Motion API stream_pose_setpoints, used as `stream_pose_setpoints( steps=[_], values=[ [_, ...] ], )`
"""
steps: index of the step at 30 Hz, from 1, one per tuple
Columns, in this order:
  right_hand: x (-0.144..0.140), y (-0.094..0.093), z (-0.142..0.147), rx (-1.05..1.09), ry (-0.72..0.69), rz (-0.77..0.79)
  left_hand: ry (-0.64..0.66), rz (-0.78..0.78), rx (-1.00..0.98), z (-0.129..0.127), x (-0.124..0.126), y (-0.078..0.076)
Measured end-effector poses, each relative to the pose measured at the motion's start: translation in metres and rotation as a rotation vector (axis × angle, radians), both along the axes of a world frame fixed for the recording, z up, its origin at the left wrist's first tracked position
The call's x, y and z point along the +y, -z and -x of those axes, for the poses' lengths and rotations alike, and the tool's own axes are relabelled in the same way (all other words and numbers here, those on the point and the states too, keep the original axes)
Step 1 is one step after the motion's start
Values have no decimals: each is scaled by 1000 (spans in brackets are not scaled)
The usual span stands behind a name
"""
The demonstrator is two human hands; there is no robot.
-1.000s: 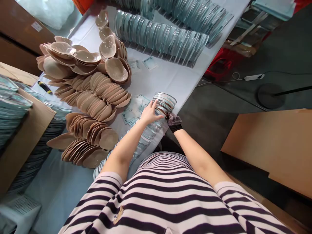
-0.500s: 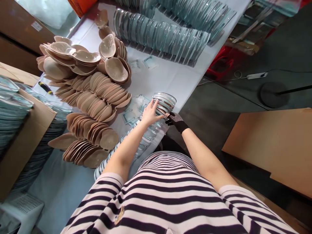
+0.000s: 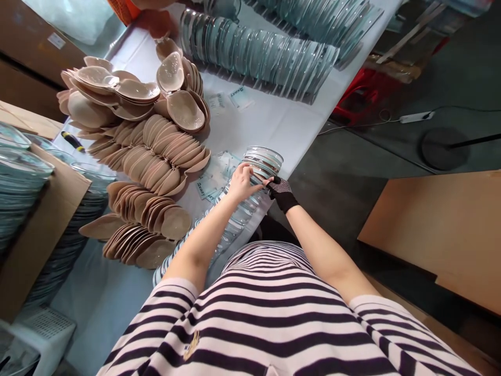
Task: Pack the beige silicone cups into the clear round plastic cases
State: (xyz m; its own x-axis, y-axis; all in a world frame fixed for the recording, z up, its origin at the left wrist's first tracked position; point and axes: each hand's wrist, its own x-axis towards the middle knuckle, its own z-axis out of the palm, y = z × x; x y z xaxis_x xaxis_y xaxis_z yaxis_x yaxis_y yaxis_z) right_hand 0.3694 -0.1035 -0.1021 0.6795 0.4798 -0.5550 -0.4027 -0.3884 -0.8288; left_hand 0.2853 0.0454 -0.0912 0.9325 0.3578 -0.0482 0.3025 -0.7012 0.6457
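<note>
A nested stack of clear plastic shells point(image 3: 263, 154) lies at the table's edge. My bare left hand point(image 3: 240, 183) is closed on the near left side of the shells, fingers curled over their rims. From the right, my right hand point(image 3: 280, 190) in a black fingerless glove pinches the same rims, its fingertips close to the left thumb. Which single shell each hand has is hard to make out. More clear shells point(image 3: 235, 222) run in a row toward me, partly hidden under my left forearm. Printed clear packets point(image 3: 211, 180) lie just left of my left hand.
Beige bra cups point(image 3: 156, 151) lie in nested rows on the left of the white table point(image 3: 274, 122). Long rows of clear shells point(image 3: 258, 52) stand at the back. A yellow-black tool handle point(image 3: 73, 141) lies far left. A cardboard box point(image 3: 434, 230) stands at right.
My left fingers have curled in from a more spread pose over the shells. My right hand has shifted slightly, its fingertips still at the rims. The camera view has moved a little.
</note>
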Motion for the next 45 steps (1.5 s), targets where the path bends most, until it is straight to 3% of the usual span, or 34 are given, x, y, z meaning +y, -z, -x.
stream_pose_setpoints(
  steps=[3, 6, 11, 15, 18, 21, 23, 28, 34, 36, 38, 41, 44, 45],
  values=[
    [7, 11, -1, -148, 74, 111, 37, -22, 16, 1, 1, -1],
    [5, 13, -5, -172, 9, 147, 56, -30, 23, 2, 2, -2],
    [-10, -10, -17, 36, -287, 111, 81, -69, 8, 4, -1, -5],
    [-7, -31, -22, -271, -662, 395, 112, -147, 10, 3, -1, -10],
    [-1, -39, -16, -539, -771, 551, 268, -218, 24, -5, 5, -14],
    [-4, -40, -5, -740, -777, 596, 407, -221, 66, -17, 16, -16],
    [-9, -36, 0, -842, -727, 593, 416, -204, 88, -23, 22, -15],
    [-17, -17, -2, -1039, -561, 442, 239, -153, 15, -28, 22, -8],
    [-22, -9, -12, -1236, -559, 263, 129, 8, 80, -29, 13, -10],
    [-12, -15, -19, -1286, -515, 183, 55, 56, 42, -10, 21, -14],
    [10, -23, -20, -1306, -573, 56, -79, 84, -23, 31, 34, -18],
    [68, -35, 6, -1235, -834, -140, -430, 43, -47, 132, 53, -23],
    [136, -36, 68, -1054, -1151, -206, -856, -49, 253, 245, 68, -24],
    [158, -34, 92, -981, -1232, -150, -913, -52, 314, 277, 73, -22]
  ],
)
